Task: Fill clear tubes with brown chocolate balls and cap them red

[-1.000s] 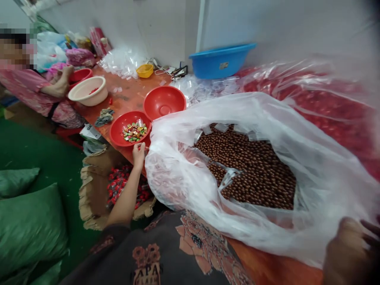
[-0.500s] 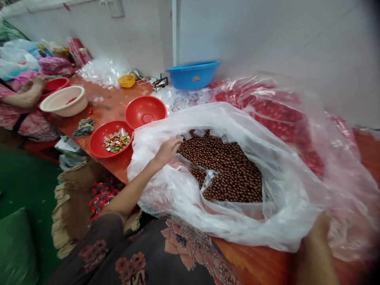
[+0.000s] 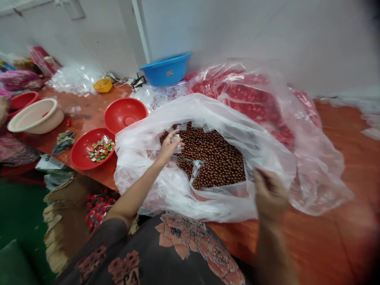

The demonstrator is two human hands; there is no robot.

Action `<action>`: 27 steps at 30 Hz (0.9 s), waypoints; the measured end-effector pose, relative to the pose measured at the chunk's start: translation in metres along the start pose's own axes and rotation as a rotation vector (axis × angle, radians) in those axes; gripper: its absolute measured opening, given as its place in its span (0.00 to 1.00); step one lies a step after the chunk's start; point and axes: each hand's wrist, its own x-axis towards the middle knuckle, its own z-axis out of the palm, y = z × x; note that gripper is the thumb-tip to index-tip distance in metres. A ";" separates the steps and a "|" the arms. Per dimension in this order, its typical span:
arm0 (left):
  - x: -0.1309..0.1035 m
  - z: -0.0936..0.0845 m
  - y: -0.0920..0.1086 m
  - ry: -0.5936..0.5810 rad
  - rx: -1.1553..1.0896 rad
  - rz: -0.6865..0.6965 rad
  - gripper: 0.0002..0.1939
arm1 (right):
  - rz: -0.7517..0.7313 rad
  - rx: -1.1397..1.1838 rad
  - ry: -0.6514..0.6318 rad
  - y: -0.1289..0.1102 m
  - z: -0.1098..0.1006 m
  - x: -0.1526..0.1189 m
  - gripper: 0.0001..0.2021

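Observation:
A big translucent plastic bag [image 3: 142, 178] lies spread open, full of small round brown chocolate balls [image 3: 219, 158]. Over the left part of the balls is my left hand [image 3: 170, 147], its fingers around a small clear plastic container [image 3: 178, 139]. More clear plastic pieces [image 3: 208, 128] rest along the far side of the balls, and a clear scoop-like piece [image 3: 196, 170] lies among them. At the bag's right side, my right hand [image 3: 270, 194] is curled and smeared by motion; whether it grips anything is unclear.
To the left stand a red bowl of wrapped sweets [image 3: 77, 152], another red bowl [image 3: 126, 113] and a cream basin [image 3: 35, 116]. A blue basin [image 3: 166, 71] is by the wall. Behind lies a bag of red-wrapped pieces [image 3: 252, 99]. A co-worker's arm [image 3: 3, 113] shows far left.
My right hand has come from the bag's lower right edge inward toward the balls. My left hand reaches further over them. The view has swung right.

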 end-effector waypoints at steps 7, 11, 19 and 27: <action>-0.096 0.069 -0.007 0.025 -0.569 -0.120 0.18 | 0.024 0.339 -0.519 -0.072 0.091 -0.039 0.24; -0.101 0.044 -0.020 0.080 -0.517 -0.137 0.19 | -0.020 0.251 -0.653 -0.062 0.079 -0.037 0.19; -0.063 0.007 -0.009 0.110 -0.257 -0.059 0.26 | -0.034 0.032 -0.459 -0.047 0.060 0.025 0.23; -0.008 -0.001 -0.029 0.080 0.474 -0.053 0.15 | 0.033 -0.174 0.189 0.042 -0.013 0.070 0.21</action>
